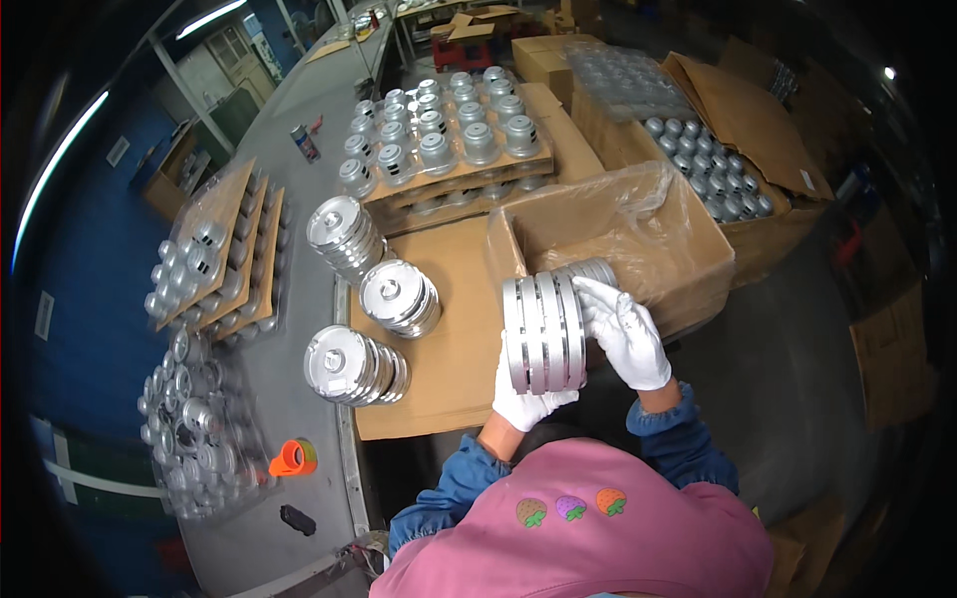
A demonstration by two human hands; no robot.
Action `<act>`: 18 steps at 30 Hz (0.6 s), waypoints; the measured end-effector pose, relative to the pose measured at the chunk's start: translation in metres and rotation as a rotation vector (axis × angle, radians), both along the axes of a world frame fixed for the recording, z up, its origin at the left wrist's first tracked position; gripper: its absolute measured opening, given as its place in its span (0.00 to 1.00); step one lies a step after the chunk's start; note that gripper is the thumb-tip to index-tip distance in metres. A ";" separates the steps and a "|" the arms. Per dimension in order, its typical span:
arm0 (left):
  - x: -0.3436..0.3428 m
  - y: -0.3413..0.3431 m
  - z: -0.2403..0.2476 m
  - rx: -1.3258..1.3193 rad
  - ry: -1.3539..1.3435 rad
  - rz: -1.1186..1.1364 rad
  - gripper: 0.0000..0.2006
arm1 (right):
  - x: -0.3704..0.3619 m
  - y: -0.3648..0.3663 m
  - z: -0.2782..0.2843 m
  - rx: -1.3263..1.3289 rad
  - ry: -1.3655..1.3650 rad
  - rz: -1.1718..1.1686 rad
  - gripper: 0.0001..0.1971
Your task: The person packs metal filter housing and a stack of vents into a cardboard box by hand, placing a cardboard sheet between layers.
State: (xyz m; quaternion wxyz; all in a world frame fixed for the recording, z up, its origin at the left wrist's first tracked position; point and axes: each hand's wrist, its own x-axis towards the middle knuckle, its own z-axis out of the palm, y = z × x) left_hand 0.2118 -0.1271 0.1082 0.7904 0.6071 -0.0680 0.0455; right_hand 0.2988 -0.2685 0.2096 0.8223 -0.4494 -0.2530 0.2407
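A stack of silver metal discs point(545, 334) lies on its side in front of me, beside the near left edge of a carton. My left hand point(533, 404), in a white glove, is closed round it from below, its fingers partly hidden. Close to the stack's right side is my right hand point(630, 339), also gloved, with stretched fingers near its upper edge; whether they touch is hard to tell. Behind, at the carton point(618, 224), more ridged discs point(588, 271) show. To the left stand three more disc stacks: one far point(346, 234), one middle point(399, 297), one near point(354, 366).
Cardboard point(439, 384) covers part of the grey workbench point(299, 389). At the back, silver cups point(435, 149) stand in layered trays. More trays point(214, 264) lean left, beside bagged metal parts point(194, 434), an orange tape dispenser point(294, 458) and a dark object point(297, 519). A filled carton point(703, 164) stands right.
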 end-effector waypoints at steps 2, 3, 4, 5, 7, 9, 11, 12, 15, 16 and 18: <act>-0.002 -0.001 0.016 0.656 0.047 0.060 0.31 | 0.001 -0.002 -0.001 -0.044 -0.025 -0.020 0.25; -0.002 -0.001 0.021 0.517 0.104 0.040 0.32 | 0.001 -0.002 -0.002 -0.024 -0.026 0.000 0.25; -0.002 -0.001 0.022 0.516 0.106 0.045 0.32 | 0.001 -0.001 -0.002 -0.025 -0.026 0.005 0.25; -0.003 -0.001 0.022 0.439 0.090 0.054 0.32 | 0.001 -0.001 -0.003 -0.030 -0.025 -0.006 0.25; -0.004 -0.001 0.022 0.285 0.058 0.071 0.32 | 0.002 0.000 -0.006 -0.036 -0.023 -0.013 0.26; -0.004 -0.003 0.022 0.129 0.027 0.085 0.32 | 0.004 0.000 -0.009 -0.034 -0.064 -0.032 0.26; -0.003 0.003 0.023 -0.606 0.226 -0.077 0.31 | 0.003 -0.002 -0.007 -0.045 -0.056 -0.031 0.26; -0.002 0.006 0.025 -1.339 0.412 -0.251 0.31 | 0.003 -0.003 -0.006 -0.053 -0.050 -0.033 0.26; -0.002 0.012 0.034 -1.213 0.485 -0.207 0.31 | 0.004 -0.001 -0.012 -0.079 -0.010 -0.120 0.27; -0.001 0.014 0.036 -1.179 0.503 -0.213 0.31 | 0.005 0.000 -0.014 -0.084 -0.009 -0.120 0.27; 0.001 0.017 0.039 -1.190 0.535 -0.204 0.31 | 0.006 -0.001 -0.020 -0.121 -0.020 -0.209 0.27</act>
